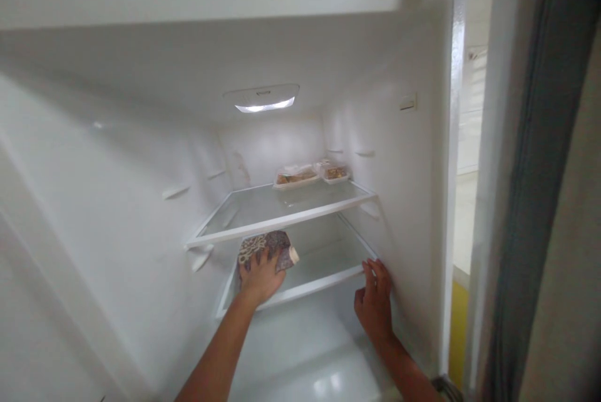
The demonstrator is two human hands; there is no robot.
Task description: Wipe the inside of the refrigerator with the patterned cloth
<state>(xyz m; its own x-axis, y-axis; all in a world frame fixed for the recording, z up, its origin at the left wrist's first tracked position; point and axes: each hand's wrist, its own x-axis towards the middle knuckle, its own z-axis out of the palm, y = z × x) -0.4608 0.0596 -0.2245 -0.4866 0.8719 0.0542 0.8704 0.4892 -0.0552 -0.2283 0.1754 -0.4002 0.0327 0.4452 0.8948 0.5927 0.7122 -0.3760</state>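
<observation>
My left hand [263, 278] lies over a folded cloth [277, 244] with a brown and cream print, its fingers spread across it. Cloth and hand are on the left part of the lower glass shelf [323, 278] inside a fridge. With bent fingers, my right hand [375, 295] grips that shelf's white front edge near the right corner; the fingertips rest on top of it. The underside of the cloth is hidden.
Above is an upper glass shelf [282, 225], with a long food pack [295, 176] and a smaller food pack [335, 171] at its back right. A lit lamp [264, 103] is on the ceiling. The fridge's right wall [413, 201] stands close beside my right hand.
</observation>
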